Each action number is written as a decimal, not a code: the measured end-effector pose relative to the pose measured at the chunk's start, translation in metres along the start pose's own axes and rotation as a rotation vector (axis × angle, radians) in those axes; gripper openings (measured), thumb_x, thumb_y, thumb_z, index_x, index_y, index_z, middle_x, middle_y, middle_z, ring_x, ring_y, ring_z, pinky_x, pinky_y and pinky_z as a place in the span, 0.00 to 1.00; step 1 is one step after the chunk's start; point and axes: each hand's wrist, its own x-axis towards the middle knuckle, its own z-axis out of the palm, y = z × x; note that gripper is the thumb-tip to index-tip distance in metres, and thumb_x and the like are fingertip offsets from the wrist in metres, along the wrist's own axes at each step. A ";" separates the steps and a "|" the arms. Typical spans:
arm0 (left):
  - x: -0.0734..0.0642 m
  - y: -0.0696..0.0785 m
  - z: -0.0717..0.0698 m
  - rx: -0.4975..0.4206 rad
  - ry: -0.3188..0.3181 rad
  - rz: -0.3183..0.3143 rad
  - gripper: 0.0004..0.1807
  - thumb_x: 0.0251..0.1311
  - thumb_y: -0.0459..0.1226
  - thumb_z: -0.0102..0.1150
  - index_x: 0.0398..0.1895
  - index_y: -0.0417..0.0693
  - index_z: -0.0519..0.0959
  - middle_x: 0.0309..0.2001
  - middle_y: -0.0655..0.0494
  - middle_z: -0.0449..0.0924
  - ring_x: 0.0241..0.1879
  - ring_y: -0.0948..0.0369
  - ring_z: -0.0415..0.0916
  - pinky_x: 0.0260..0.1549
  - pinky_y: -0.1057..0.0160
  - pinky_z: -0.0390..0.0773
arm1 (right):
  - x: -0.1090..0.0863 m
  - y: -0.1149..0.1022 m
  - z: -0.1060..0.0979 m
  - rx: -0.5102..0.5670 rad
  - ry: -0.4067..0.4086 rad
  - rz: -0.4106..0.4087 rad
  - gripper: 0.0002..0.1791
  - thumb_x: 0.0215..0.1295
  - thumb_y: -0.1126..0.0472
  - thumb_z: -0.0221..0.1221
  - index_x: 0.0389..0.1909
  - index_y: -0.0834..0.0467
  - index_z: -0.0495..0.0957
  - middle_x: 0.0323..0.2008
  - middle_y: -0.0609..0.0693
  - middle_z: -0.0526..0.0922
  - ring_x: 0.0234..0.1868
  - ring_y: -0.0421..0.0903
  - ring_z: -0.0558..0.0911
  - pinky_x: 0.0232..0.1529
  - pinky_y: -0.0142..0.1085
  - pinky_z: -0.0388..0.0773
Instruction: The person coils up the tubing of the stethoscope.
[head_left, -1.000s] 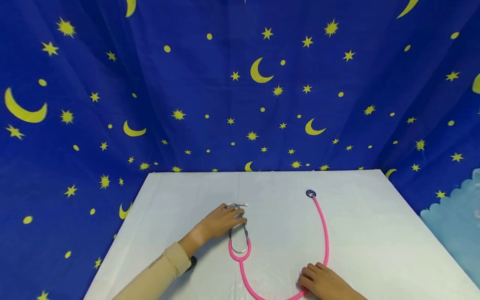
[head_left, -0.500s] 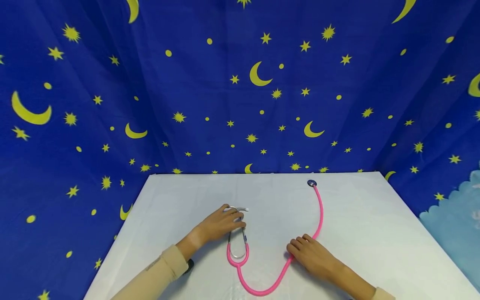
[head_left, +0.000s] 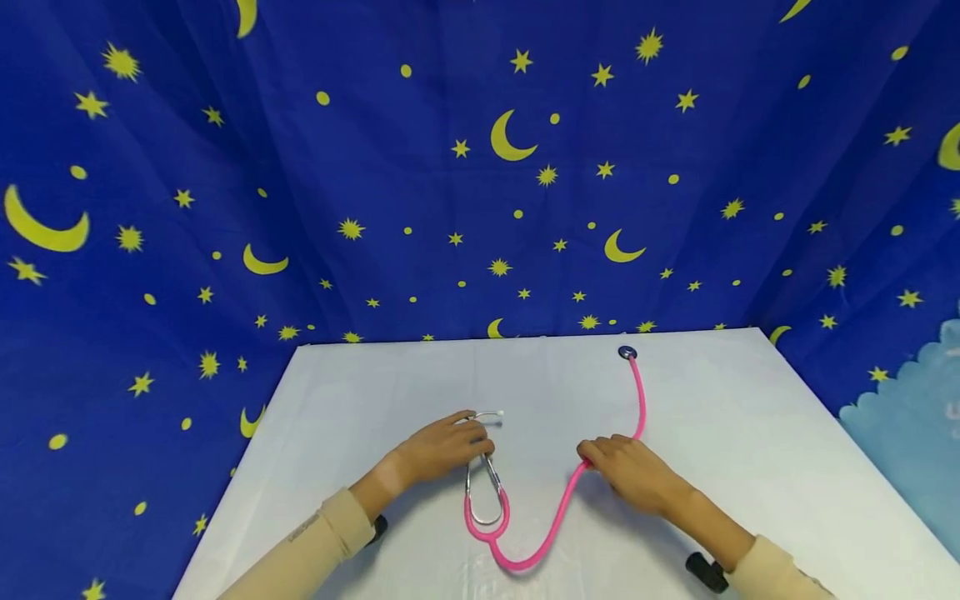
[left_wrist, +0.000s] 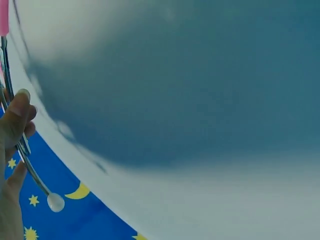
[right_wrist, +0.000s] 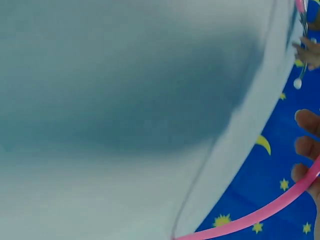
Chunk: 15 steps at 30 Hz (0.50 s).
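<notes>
A stethoscope with pink tubing (head_left: 555, 525) stretches between both hands over the white table. My left hand (head_left: 446, 450) grips its metal ear tubes near the top; one white ear tip (head_left: 500, 413) pokes out past the fingers, its shadow on the table below. In the left wrist view, the thumb and fingers (left_wrist: 20, 112) close round the metal tubes. My right hand (head_left: 637, 471) holds the pink tubing partway along. Its fingers (right_wrist: 306, 145) curl by the tube in the right wrist view. The round chest piece (head_left: 627, 352) lies near the table's back edge.
The white table (head_left: 360, 383) carries the stethoscope. A blue curtain (head_left: 435, 183) with yellow moons and stars hangs behind and at the sides. Light-blue cloth (head_left: 915, 433) shows at the right. A dark wrist device (head_left: 707, 572) sits under the right sleeve.
My right hand has moved forward with the pink tubing, and the chest piece has shifted toward the back edge. The left hand has stayed nearly in place, with the ear tubes slightly raised.
</notes>
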 end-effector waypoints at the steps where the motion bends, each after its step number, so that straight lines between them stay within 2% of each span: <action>1: 0.000 0.001 -0.001 -0.010 -0.002 -0.005 0.13 0.64 0.34 0.58 0.49 0.59 0.74 0.47 0.62 0.78 0.53 0.64 0.76 0.68 0.57 0.62 | 0.000 0.001 -0.003 0.012 0.005 0.015 0.12 0.60 0.68 0.62 0.42 0.55 0.72 0.29 0.40 0.80 0.29 0.37 0.77 0.35 0.33 0.77; 6: 0.003 0.003 -0.006 -0.057 -0.015 -0.038 0.14 0.64 0.30 0.56 0.49 0.55 0.72 0.44 0.62 0.79 0.50 0.65 0.78 0.72 0.56 0.53 | -0.003 0.009 -0.017 0.059 0.070 0.067 0.09 0.64 0.68 0.60 0.39 0.53 0.72 0.28 0.41 0.79 0.28 0.35 0.74 0.34 0.33 0.77; 8: 0.002 0.004 -0.009 -0.083 -0.015 -0.050 0.15 0.62 0.29 0.58 0.48 0.54 0.72 0.42 0.62 0.80 0.48 0.65 0.78 0.72 0.56 0.53 | -0.003 0.012 -0.021 0.071 0.108 0.068 0.05 0.68 0.66 0.57 0.39 0.53 0.73 0.28 0.40 0.79 0.29 0.35 0.73 0.33 0.33 0.76; 11: -0.001 0.006 -0.013 -0.151 0.000 -0.074 0.18 0.56 0.28 0.63 0.46 0.54 0.73 0.41 0.60 0.81 0.49 0.62 0.80 0.66 0.59 0.66 | -0.003 0.016 -0.025 0.082 0.165 0.029 0.03 0.73 0.62 0.51 0.41 0.55 0.74 0.29 0.40 0.78 0.29 0.35 0.73 0.33 0.32 0.76; 13: -0.003 0.008 -0.015 -0.209 0.011 -0.093 0.19 0.55 0.28 0.66 0.47 0.54 0.73 0.41 0.59 0.82 0.48 0.60 0.80 0.58 0.62 0.74 | -0.001 0.017 -0.027 0.096 0.201 -0.008 0.09 0.76 0.58 0.45 0.42 0.56 0.73 0.30 0.40 0.78 0.29 0.35 0.74 0.33 0.32 0.77; 15: -0.005 0.010 -0.015 -0.270 0.014 -0.114 0.19 0.55 0.30 0.66 0.48 0.54 0.73 0.43 0.59 0.82 0.46 0.60 0.80 0.49 0.64 0.78 | 0.003 0.016 -0.030 0.110 0.227 -0.042 0.15 0.77 0.55 0.38 0.42 0.57 0.72 0.30 0.41 0.78 0.28 0.35 0.74 0.32 0.31 0.76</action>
